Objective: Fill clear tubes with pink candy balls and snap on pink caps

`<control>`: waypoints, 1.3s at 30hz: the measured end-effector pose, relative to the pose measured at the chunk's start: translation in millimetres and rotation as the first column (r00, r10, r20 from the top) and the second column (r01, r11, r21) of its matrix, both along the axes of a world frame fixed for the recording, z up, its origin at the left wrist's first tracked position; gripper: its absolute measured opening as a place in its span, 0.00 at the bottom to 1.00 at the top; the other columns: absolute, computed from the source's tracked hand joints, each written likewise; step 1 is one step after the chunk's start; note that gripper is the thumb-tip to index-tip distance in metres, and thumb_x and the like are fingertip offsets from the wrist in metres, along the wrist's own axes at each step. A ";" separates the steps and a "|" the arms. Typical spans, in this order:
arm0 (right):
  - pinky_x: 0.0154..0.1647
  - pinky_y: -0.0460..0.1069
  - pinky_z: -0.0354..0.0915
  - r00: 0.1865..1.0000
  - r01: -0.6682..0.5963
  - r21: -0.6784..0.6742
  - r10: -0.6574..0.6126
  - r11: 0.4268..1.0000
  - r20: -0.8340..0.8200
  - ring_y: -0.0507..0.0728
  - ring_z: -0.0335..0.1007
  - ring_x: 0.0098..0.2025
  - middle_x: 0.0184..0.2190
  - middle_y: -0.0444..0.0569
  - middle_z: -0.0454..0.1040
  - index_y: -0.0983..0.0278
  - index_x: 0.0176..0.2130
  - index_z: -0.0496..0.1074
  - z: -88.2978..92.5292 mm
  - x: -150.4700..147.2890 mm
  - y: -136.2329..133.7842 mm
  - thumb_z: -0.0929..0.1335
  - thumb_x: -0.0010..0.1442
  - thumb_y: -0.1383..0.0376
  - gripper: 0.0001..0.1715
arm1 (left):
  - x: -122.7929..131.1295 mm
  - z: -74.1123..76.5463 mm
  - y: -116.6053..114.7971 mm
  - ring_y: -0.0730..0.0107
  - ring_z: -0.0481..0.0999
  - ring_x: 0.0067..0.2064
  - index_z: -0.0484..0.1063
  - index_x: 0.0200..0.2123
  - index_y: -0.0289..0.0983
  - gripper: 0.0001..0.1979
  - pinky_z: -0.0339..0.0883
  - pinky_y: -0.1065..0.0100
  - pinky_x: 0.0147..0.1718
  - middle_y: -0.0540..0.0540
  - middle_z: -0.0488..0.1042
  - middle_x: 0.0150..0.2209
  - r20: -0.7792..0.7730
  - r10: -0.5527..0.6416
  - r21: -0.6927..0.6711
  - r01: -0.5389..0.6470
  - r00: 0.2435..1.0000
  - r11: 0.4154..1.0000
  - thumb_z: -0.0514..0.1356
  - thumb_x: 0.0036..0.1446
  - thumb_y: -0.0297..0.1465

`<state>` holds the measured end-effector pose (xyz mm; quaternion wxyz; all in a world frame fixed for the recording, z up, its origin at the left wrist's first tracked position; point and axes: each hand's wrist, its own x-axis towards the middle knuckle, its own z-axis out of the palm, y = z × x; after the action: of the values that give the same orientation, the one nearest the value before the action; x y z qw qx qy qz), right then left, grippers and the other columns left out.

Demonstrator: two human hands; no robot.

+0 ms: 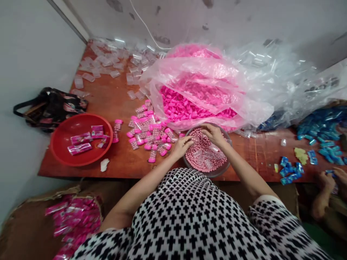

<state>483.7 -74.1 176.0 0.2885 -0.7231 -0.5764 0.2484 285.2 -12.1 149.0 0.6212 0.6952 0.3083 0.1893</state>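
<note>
A grey bowl (229,167) of pink beads (199,163) sits at the table edge in front of me, with several clear plastic containers (208,164) lying on the beads. At the bowl's left rim my left hand (182,146) is closed, its fingertips pinched over the beads; what they hold is see-through or too small to make out. My right hand (213,134) hovers over the back of the bowl, fingers curved and apart, with nothing visible in them. Left of the bowl lies a pile of bead-filled containers with pink caps (154,135).
Behind the bowl stands a large plastic bag of pink caps (189,97). A red basin (58,153) with pink packets and a dark handbag (51,106) are left. Clear containers (103,59) lie behind. Blue packets (291,169) and another person's hands (328,182) are right.
</note>
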 end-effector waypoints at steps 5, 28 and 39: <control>0.47 0.51 0.63 0.935 -0.051 -0.161 0.104 0.986 0.339 0.59 0.71 0.45 0.43 0.56 0.76 0.67 0.45 0.74 -0.3 4.8 89.5 0.61 0.62 0.66 0.16 | -9.1 3.1 0.0 0.66 0.78 0.43 0.69 0.46 0.36 0.17 0.74 0.63 0.41 0.43 0.76 0.46 0.115 0.050 -0.337 -0.008 0.992 0.942 0.54 0.59 0.41; 0.40 0.49 0.63 0.990 -0.016 0.007 0.015 1.000 0.144 0.55 0.68 0.35 0.32 0.50 0.74 0.67 0.38 0.74 -24.2 -16.7 155.5 0.66 0.57 0.55 0.18 | -31.6 1.5 39.6 0.63 0.78 0.43 0.71 0.47 0.35 0.23 0.74 0.62 0.42 0.42 0.77 0.45 0.145 0.456 -0.466 -0.346 0.878 0.814 0.60 0.52 0.43; 0.42 0.50 0.63 0.944 -0.313 0.153 0.324 0.937 -0.056 0.56 0.69 0.38 0.37 0.52 0.75 0.63 0.45 0.73 32.5 -39.1 61.6 0.65 0.59 0.49 0.24 | -24.6 8.9 40.9 0.63 0.76 0.48 0.76 0.45 0.36 0.14 0.67 0.60 0.51 0.44 0.77 0.46 0.061 0.306 0.081 -0.310 0.950 0.947 0.59 0.56 0.32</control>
<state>444.7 -12.5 208.6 0.3179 -0.5872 -0.6901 0.2789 260.6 28.7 157.9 0.5593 0.6610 0.3895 0.3139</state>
